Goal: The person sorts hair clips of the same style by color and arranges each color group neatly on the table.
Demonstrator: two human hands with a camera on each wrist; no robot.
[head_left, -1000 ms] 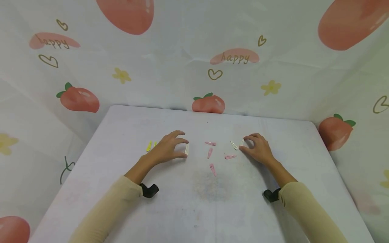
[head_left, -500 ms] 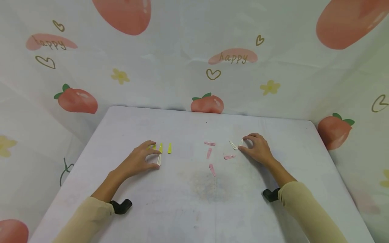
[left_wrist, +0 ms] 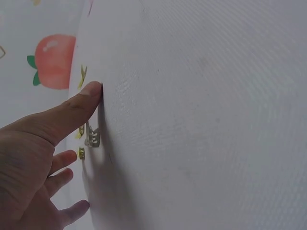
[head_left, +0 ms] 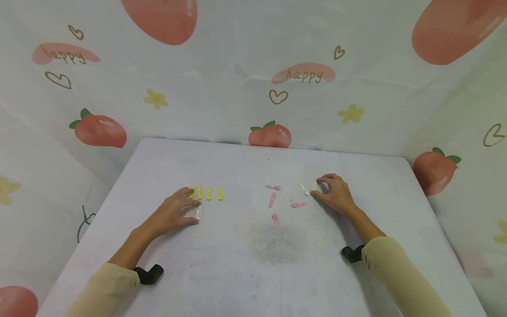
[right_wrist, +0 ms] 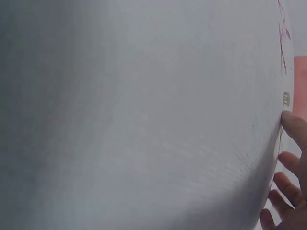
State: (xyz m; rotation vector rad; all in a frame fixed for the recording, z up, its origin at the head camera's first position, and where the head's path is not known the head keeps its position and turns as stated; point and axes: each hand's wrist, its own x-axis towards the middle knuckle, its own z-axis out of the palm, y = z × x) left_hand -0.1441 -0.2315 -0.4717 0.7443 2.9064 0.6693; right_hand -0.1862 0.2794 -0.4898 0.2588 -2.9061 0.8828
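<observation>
My left hand (head_left: 172,212) pinches a white snap hair clip (head_left: 198,211) by its two ends, thumb at the near end and a finger at the far end. Just left of it, partly behind the fingers, lies another white hair clip (head_left: 188,212). Beyond this hand several yellow hair clips (head_left: 209,193) form a row; in the left wrist view the thumb (left_wrist: 91,91) touches the table near them. On the other side, my right hand (head_left: 336,191) holds a white hair clip (head_left: 314,186) between thumb and finger. A further white hair clip (head_left: 303,189) lies slightly left of that.
Several pink hair clips (head_left: 272,200) lie scattered at different angles between the hands. They rest on a white table (head_left: 222,273). A printed cloth with peaches (head_left: 270,135) hangs behind the table's far edge.
My left hand has carried its white clip left and nearer, to a place below the yellow row, uncovering the yellow clips. My right hand has stayed in place with its clip.
</observation>
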